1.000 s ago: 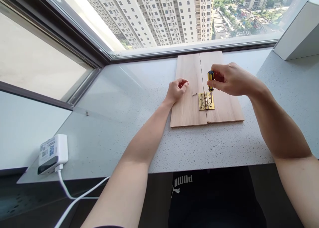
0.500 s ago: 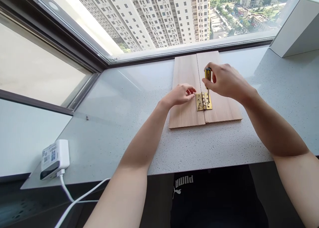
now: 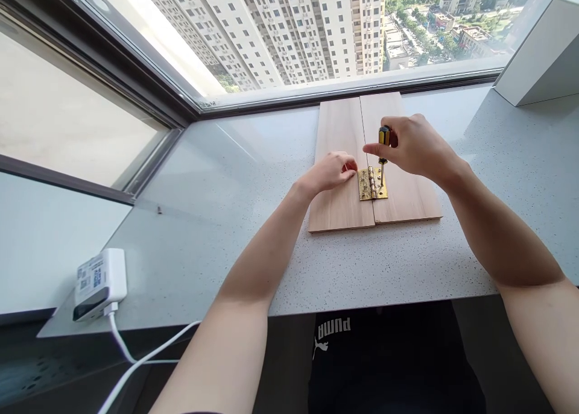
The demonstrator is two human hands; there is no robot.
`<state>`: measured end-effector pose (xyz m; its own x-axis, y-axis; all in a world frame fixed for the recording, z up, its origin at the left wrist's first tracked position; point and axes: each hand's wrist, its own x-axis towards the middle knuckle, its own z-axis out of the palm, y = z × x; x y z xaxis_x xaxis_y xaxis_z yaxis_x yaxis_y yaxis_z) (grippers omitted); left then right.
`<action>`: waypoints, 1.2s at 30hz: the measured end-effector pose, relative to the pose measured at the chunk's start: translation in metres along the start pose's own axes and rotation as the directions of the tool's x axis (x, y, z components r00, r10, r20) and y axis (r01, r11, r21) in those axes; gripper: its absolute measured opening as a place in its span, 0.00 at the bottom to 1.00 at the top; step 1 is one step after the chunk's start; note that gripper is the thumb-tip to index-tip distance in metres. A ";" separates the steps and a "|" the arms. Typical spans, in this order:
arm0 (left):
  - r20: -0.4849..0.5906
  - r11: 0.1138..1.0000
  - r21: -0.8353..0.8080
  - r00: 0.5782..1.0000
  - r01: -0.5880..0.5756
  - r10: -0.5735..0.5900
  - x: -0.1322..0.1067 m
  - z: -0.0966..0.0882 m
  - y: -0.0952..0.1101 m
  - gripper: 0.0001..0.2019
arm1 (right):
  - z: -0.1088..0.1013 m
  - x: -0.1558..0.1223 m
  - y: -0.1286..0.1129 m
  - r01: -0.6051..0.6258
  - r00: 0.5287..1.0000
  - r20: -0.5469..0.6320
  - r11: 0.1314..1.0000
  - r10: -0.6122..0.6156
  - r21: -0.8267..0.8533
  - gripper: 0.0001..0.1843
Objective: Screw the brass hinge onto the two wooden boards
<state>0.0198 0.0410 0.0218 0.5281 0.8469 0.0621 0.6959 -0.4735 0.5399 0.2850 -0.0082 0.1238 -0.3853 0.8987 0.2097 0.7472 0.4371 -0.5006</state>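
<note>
Two light wooden boards [image 3: 338, 122] lie side by side on the speckled grey counter [image 3: 226, 191]. A brass hinge [image 3: 367, 185] spans their seam. My right hand [image 3: 418, 146] grips a yellow and black screwdriver [image 3: 384, 137] held upright, its tip on the hinge's right leaf. My left hand [image 3: 330, 170] rests on the left board. Its fingertips are pinched together at the hinge's left edge, and what they hold is hidden.
A white block [image 3: 543, 52] stands at the counter's far right corner. A white device [image 3: 97, 281] with a white cable [image 3: 136, 360] sits at the counter's near left edge. The window frame [image 3: 280, 97] runs right behind the boards.
My left hand moved right across the left board and closed at the hinge's left edge, where a small screw lay a second ago. The screw no longer shows. My right hand kept the screwdriver on the hinge.
</note>
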 end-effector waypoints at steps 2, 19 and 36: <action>-0.001 1.000 0.004 1.000 0.012 -0.012 -0.001 -0.001 0.002 0.07 | 0.000 -0.002 -0.002 0.005 1.000 0.028 1.000 -0.004 -0.013 0.30; 0.068 0.906 -0.418 0.992 -0.065 0.103 -0.004 0.012 0.043 0.01 | -0.053 -0.022 -0.015 -0.029 0.927 -0.374 0.999 0.022 -0.013 0.29; 0.126 0.935 -0.317 0.970 -0.161 0.210 -0.003 0.025 0.049 0.05 | -0.043 -0.020 -0.019 0.012 0.952 -0.303 0.997 -0.036 -0.081 0.27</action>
<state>0.0643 0.0095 0.0268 0.7191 0.6916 0.0678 0.4110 -0.5019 0.7610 0.3019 -0.0328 0.1647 -0.2297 0.8508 0.4727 0.7839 0.4495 -0.4282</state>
